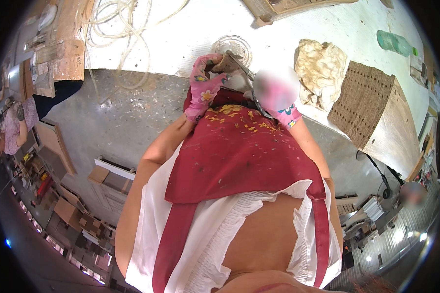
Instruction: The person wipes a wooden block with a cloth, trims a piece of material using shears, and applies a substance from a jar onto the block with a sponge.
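Note:
My left hand (pixel 205 88), in a pink flowered glove, is at the near edge of the white table. Its fingers are curled round something stained brown and pale, too unclear to name. A thin dark strip (pixel 243 66) runs from there towards my right hand (pixel 280 100), also in a pink flowered glove. A pale blur covers most of that hand, so its fingers are hidden. Just beyond both hands a clear round tub (pixel 233 45) stands on the table. To the right of my right hand lies a crumpled cream cloth (pixel 321 71).
A coiled clear hose (pixel 120 29) lies at the far left and hangs over the edge. On the right are a brown perforated block (pixel 364 95) and a green bottle (pixel 395 43). A wooden frame (pixel 288 10) is at the back. Another person (pixel 15 124) is at far left.

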Motion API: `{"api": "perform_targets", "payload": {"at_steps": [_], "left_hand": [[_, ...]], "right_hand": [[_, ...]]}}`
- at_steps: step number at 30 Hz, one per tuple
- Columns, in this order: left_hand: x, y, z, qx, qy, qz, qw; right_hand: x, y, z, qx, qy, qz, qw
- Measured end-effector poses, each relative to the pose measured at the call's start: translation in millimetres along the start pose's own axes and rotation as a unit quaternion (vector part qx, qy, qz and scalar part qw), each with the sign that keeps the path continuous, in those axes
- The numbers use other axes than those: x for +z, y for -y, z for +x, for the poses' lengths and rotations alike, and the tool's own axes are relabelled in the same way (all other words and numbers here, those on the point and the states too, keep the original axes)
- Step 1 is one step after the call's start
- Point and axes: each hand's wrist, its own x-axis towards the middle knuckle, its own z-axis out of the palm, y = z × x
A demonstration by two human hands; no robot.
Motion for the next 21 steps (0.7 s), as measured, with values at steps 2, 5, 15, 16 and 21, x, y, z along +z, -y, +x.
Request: {"api": "perform_targets", "payload": {"at_steps": [2, 5, 15, 16, 21], "left_hand": [[0.6, -4.0, 0.8, -0.027, -0.003, -0.002, 1.0], [1.0, -4.1, 1.6, -0.024, 0.004, -0.025, 0.999], [-6.8, -9.2, -3.9, -0.063, 0.056, 0.041, 0.996], [-4.2, -12.7, -3.5, -0.074, 0.049, 0.003, 0.996], [7.3, -33.0, -1.2, -0.144, 0.02, -0.197, 0.97]], "right_hand": [[-2.9, 0.6, -0.1, 0.005, 0.002, 0.0, 1.0], [-7.3, 2.4, -2.4, -0.01, -0.002, -0.003, 1.0], [-29.6, 21.9, 0.8, 0.006, 0.059, -0.02, 0.998], [-33.2, 25.2, 2.1, 0.032, 0.083, -0.013, 0.996], [-41.2, 36.1, 4.7, 0.097, 0.116, 0.012, 0.988]]}}
